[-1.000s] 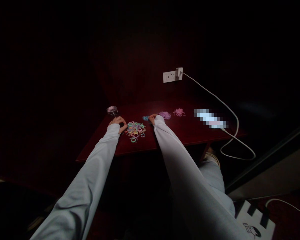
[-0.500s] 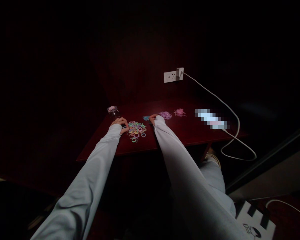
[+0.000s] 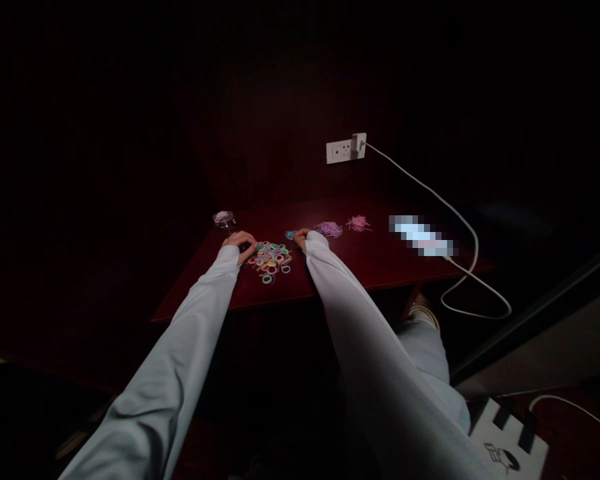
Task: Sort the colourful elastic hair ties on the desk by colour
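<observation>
So I'm at a dark red table (image 3: 375, 263), pretty dim in here, both arms stretched out in front of me. My left hand (image 3: 240, 243) is at the left edge of the mixed pile (image 3: 271, 260), a jumble of small rings and bands in green, pink, yellow and purple. Thumb and fingers on that hand are curled in toward each other, but honestly I can't tell if they're pinching a band or just touching the pile.

My right hand (image 3: 303, 239) is right up against the little blue pile (image 3: 290, 235), on its right side, fingers bent and bunched close. Whether anything's between those fingertips, no clue, too small to see.

Going right and a bit farther back there's the purple pile (image 3: 330, 230), then the pink pile (image 3: 359, 223), clearly apart from each other. Just past my left hand, on the far left, sits a clear container (image 3: 225, 222) with something pale pink at the top.

Way over on the right is a bright, pixelated object (image 3: 420, 235) with a white cable (image 3: 433, 189) running up to a plug (image 3: 359, 142) in the wall socket (image 3: 339, 152). Near right, down low, there's a white box (image 3: 513, 443) with a black drawing on it.
</observation>
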### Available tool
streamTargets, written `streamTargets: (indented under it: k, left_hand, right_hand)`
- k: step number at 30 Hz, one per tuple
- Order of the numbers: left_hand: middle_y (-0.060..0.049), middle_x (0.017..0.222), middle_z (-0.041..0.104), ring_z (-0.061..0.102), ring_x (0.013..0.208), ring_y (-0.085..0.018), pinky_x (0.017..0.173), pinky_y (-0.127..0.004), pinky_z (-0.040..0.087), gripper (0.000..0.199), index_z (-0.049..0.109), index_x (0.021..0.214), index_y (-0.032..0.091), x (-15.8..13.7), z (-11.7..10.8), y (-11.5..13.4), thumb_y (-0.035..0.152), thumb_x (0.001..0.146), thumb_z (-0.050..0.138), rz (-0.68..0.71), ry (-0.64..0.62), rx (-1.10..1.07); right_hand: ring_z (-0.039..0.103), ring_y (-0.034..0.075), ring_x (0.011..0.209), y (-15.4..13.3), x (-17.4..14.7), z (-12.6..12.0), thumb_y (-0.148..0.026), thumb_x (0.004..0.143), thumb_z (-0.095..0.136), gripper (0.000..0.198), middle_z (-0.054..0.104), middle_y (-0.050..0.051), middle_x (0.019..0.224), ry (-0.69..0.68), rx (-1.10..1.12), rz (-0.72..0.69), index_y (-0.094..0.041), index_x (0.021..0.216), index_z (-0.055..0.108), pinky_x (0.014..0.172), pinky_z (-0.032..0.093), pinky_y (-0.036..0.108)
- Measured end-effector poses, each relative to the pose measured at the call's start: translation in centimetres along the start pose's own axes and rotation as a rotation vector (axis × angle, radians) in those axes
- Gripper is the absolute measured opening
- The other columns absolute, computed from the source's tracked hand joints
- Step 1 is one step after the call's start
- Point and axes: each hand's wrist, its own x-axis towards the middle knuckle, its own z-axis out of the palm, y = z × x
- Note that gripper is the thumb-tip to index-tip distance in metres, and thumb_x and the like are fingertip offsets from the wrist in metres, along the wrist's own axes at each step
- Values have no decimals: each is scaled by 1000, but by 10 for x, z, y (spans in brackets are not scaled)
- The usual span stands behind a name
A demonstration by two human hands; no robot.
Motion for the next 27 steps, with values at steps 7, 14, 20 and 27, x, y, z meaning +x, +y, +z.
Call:
streamTargets:
  k: [7,14,20,27]
  left_hand:
    - [-4,90,78,71,90,-23,92,-36,56,29,84,103,25,-6,4,32,48,106,66,-2,-23,-63]
    - [-2,85,71,68,84,-22,86,-34,55,24,84,101,24,-1,9,41,44,104,70,-4,-23,-50]
    - [-2,89,72,69,86,-21,90,-33,55,24,84,104,25,0,10,47,43,107,68,1,-5,-34]
    - [-2,88,71,69,87,-22,89,-34,52,24,84,105,25,2,15,52,42,108,68,11,3,-26]
  right_hand:
    - [64,12,72,-30,-12,9,-32,99,78,16,74,-4,74,-174,288,84,-22,86,80,74,50,24]
    - [63,12,72,-43,-19,12,-36,97,84,14,71,-6,73,-245,235,102,-23,95,84,73,45,24]
    - [65,13,77,-39,-17,12,-65,91,88,43,73,-4,76,-250,152,68,-23,86,85,75,47,24]
    - [63,12,73,-34,-17,12,-61,96,83,40,72,-4,74,-214,159,44,-22,85,82,68,45,23]
